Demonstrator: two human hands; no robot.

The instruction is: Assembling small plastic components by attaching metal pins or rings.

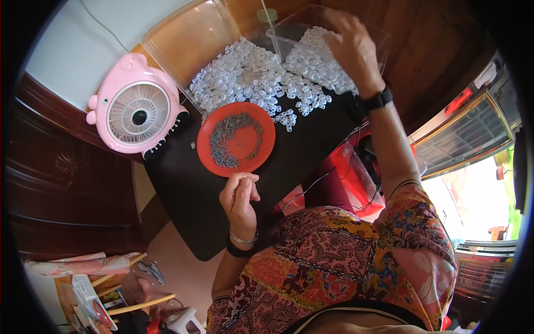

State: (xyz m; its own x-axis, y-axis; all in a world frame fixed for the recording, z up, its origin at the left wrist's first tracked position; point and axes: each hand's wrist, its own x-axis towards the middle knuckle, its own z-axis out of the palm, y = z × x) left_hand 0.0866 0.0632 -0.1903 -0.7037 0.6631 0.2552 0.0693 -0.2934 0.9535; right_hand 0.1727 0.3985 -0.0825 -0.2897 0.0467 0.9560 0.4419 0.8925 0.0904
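An orange-red plate [266, 146] on the black table holds many small grey metal pieces that look like screws or nails, heaped in a ring. Just off its near rim is my left hand [240, 201], fingers curled and thumb pressed in; whatever they may hold is hidden. My right hand [356, 55] reaches to the far right, above a clear plastic bin [384, 42] partly filled with small white plastic pieces [317, 64]. Its fingers are blurred but stretched out, thumb apart, and nothing shows in them. More white pieces [245, 69] lie in a broad pile left of the bin.
A pink animal-shaped fan [139, 108] stands left of the plate. Behind the pile leans a clear plastic panel or tray [183, 36]. One loose white piece [193, 145] lies between fan and plate. Red bins [356, 178] and cables are beyond the table's right edge.
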